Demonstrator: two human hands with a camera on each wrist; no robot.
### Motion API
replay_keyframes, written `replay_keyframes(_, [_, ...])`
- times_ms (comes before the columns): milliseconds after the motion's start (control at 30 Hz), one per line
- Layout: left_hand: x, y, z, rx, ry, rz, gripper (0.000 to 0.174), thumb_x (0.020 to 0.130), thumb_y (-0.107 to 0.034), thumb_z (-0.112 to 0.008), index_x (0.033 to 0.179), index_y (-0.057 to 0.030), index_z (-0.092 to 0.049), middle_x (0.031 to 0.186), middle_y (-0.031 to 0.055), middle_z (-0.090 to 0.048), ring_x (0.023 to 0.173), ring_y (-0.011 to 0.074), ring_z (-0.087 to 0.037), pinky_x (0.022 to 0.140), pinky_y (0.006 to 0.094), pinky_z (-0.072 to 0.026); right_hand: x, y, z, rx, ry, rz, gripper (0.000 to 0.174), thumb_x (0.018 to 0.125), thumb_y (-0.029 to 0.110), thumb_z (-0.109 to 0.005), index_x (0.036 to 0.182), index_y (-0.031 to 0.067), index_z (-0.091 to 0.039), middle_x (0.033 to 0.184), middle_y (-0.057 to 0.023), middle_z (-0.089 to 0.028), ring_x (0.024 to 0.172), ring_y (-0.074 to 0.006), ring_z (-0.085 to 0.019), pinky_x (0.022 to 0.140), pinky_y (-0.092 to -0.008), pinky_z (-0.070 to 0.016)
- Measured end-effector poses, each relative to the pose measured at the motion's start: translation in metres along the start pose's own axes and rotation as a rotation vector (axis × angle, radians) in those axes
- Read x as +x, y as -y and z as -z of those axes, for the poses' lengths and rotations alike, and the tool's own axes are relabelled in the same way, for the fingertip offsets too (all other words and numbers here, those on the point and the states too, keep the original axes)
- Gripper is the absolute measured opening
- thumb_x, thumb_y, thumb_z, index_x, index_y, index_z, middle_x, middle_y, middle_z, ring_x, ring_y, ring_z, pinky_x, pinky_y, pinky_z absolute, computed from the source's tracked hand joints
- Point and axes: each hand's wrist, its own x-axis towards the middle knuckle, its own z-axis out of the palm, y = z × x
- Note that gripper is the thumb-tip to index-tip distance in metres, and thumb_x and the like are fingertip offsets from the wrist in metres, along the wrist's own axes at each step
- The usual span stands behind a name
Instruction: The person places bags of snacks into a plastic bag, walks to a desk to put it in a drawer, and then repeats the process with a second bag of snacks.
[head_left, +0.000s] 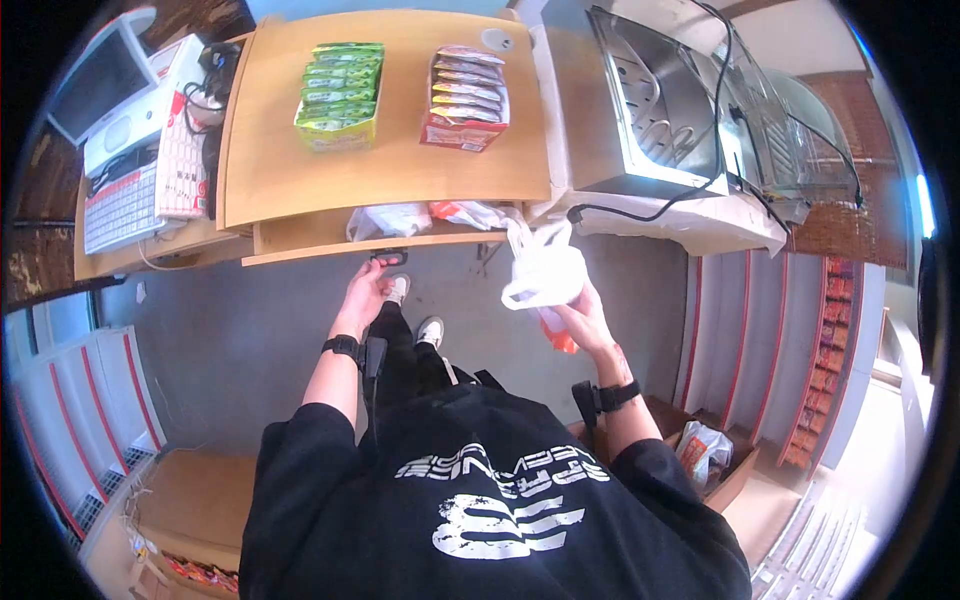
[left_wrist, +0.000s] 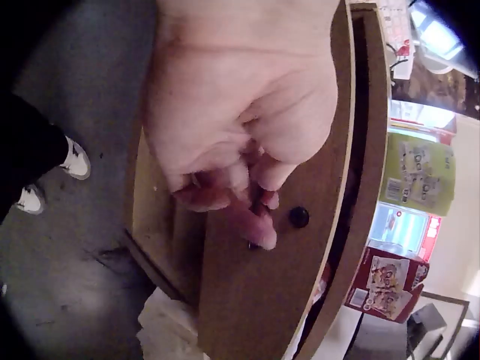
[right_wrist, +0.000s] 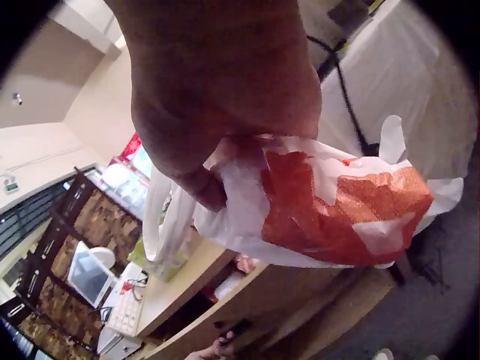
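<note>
My left hand [head_left: 366, 295] is at the front of a pulled-out wooden drawer [left_wrist: 251, 300], its fingers curled at the black drawer handle [head_left: 398, 255]. In the left wrist view those fingers partly hide the handle. Inside the drawer lie white plastic bags [head_left: 388, 222], one with orange-red print. My right hand [head_left: 588, 318] grips a bunched white plastic bag [right_wrist: 341, 206] with orange print, held up to the right of the drawer. The bag's loose loop handles [head_left: 545, 245] flop over the top.
On the desk [head_left: 270, 180] stand a green box of packets [head_left: 340, 100] and a red one [head_left: 466, 100]. A keyboard [head_left: 125, 210] and monitor [head_left: 105, 80] are left, a metal appliance [head_left: 660, 100] with a black cable right. Shelves line both sides; a cardboard box [head_left: 740, 475] sits behind on the right.
</note>
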Motion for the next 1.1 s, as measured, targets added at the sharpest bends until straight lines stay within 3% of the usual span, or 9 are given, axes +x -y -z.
replay_keyframes(267, [-0.043,0.003,0.018,0.389,0.048,0.209,0.024,0.096,-0.020,-0.046,0.117,-0.0078,-0.050,0.117,0.0082,-0.061,0.098,0.0170,-0.061,0.075,0.0276,-0.0427,0.059,0.097,-0.113,-0.348,0.067,0.733,0.039,0.073,0.004,-0.065,0.111,0.0028,-0.052,0.104,-0.0165,-0.057,0.098,-0.0347,-0.054,0.087,-0.0418,-0.0427])
replay_keyframes(400, [-0.064,-0.007,0.005,0.335,0.070,0.186,0.025,0.096,-0.016,-0.044,0.119,-0.0068,-0.047,0.119,0.0132,-0.058,0.102,0.0207,-0.059,0.076,0.0295,-0.0438,0.090,0.095,-0.203,-0.397,0.294,0.788,0.035,0.071,0.007,-0.064,0.104,0.0015,-0.053,0.106,-0.0189,-0.057,0.102,-0.0375,-0.053,0.086,-0.0446,-0.0427])
replay_keyframes(500, [-0.053,0.015,0.026,0.312,0.078,0.146,0.028,0.096,-0.016,-0.043,0.122,-0.0072,-0.043,0.116,0.0118,-0.058,0.103,0.0196,-0.058,0.076,0.0296,-0.0451,0.103,0.079,-0.265,-0.464,0.307,0.760,0.036,0.073,0.012,-0.063,0.105,-0.0008,-0.052,0.107,-0.0218,-0.057,0.104,-0.0378,-0.053,0.087,-0.0455,-0.0432])
replay_keyframes(667, [-0.052,0.023,0.011,0.302,0.066,-0.047,0.032,0.092,-0.011,-0.047,0.124,-0.0091,-0.047,0.105,0.0033,-0.059,0.090,0.0120,-0.059,0.073,0.0273,-0.0499,0.172,0.010,-0.343,-0.519,0.400,0.351,0.044,0.081,0.025,-0.059,0.112,-0.0042,-0.047,0.112,-0.0249,-0.054,0.105,-0.0371,-0.055,0.088,-0.0444,-0.0456])
replay_keyframes(733, [-0.055,0.022,0.005,0.298,0.017,-0.014,0.032,0.092,-0.011,-0.047,0.124,-0.0086,-0.048,0.104,0.0027,-0.059,0.088,0.0112,-0.059,0.073,0.0268,-0.0500,0.166,0.018,-0.333,-0.613,0.315,0.322,0.047,0.084,0.029,-0.056,0.115,-0.0046,-0.046,0.113,-0.0267,-0.054,0.104,-0.0384,-0.056,0.087,-0.0455,-0.0466])
replay_keyframes(800, [-0.052,0.021,0.007,0.293,-0.023,0.020,0.032,0.092,-0.011,-0.047,0.124,-0.0081,-0.049,0.102,0.0021,-0.059,0.086,0.0104,-0.059,0.072,0.0263,-0.0501,0.171,0.012,-0.329,-0.290,0.042,0.084,0.041,0.082,0.019,-0.053,0.113,-0.0065,-0.046,0.100,-0.0309,-0.059,0.094,-0.0421,-0.059,0.082,-0.0466,-0.0481])
replay_keyframes(933, [-0.041,0.020,0.014,0.404,-0.076,0.085,0.029,0.090,-0.009,-0.045,0.119,-0.0071,-0.050,0.096,0.0012,-0.058,0.080,0.0087,-0.056,0.069,0.0245,-0.0485,0.181,0.001,-0.332,-0.119,-0.038,0.073,0.056,0.085,0.032,-0.051,0.118,-0.0107,-0.036,0.103,-0.0329,-0.057,0.096,-0.0439,-0.058,0.083,-0.0461,-0.0485])
replay_keyframes(1067, [-0.033,0.012,0.015,0.416,0.022,0.130,0.031,0.087,-0.004,-0.040,0.118,-0.0062,-0.048,0.093,0.0017,-0.055,0.080,0.0104,-0.053,0.072,0.0270,-0.0470,0.160,0.011,-0.322,-0.461,0.127,0.065,0.084,0.081,0.046,-0.057,0.132,-0.0127,-0.025,0.121,-0.0360,-0.045,0.114,-0.0440,-0.047,0.098,-0.0440,-0.0394])
replay_keyframes(1100, [-0.038,0.002,0.005,0.343,-0.051,0.169,0.030,0.089,-0.008,-0.042,0.119,-0.0065,-0.048,0.098,0.0030,-0.055,0.082,0.0124,-0.054,0.072,0.0284,-0.0474,0.150,0.020,-0.307,-0.495,0.271,0.044,0.093,0.079,0.052,-0.054,0.134,-0.0138,-0.019,0.131,-0.0339,-0.038,0.124,-0.0411,-0.038,0.106,-0.0425,-0.0291])
